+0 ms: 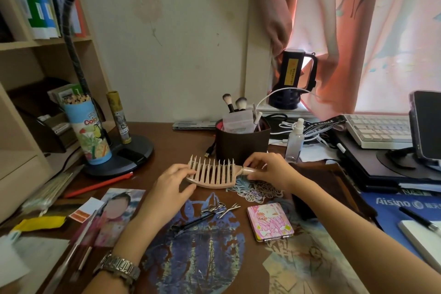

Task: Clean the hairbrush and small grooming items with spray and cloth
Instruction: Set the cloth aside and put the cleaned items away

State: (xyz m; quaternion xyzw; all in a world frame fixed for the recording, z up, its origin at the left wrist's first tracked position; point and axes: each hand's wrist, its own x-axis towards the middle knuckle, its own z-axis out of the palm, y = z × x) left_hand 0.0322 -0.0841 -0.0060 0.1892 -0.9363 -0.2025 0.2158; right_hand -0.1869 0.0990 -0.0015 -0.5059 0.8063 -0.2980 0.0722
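While both hands hold the hairbrush (212,175) just above the desk (181,136), left hand (167,188) fingers pinching its head, right hand (269,169) fingers wrapping its handle, a careless reach could topple the spray bottle (295,141) close behind.

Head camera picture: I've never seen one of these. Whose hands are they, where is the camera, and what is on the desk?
No machine here: a person wears a camera on the head, looking down at their own hands. The left hand and right hand hold a pink hairbrush just over the brown desk, bristles up. Nearer lie metal hair clips and a pink pocket mirror. Behind stand a clear spray bottle and a dark cup of makeup brushes.
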